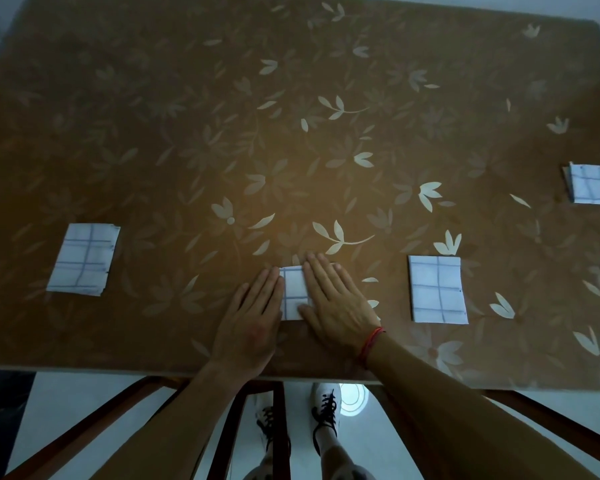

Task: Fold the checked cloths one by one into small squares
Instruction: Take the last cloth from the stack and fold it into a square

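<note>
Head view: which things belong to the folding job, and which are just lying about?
Job:
centre cloth, with right hand flat on it and left hand at its left edge
left cloth, folded
right cloth, folded
far-right cloth, at the frame edge

Lying about:
floral table cover
red wrist thread
shoes below the table

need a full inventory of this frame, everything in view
folded checked cloths: 4, white with blue lines; left, centre under the hands, right, far right edge
tablecloth: 1, brown with pale leaf print, over the table
wooden frame: 1, dark brown, under the table
floor: 1, pale, below
shoes: 2, white with black laces, on the floor
wrist thread: 1, red, right wrist
left hand: 1, flat at centre cloth's left edge
right hand: 1, flat on centre cloth
</note>
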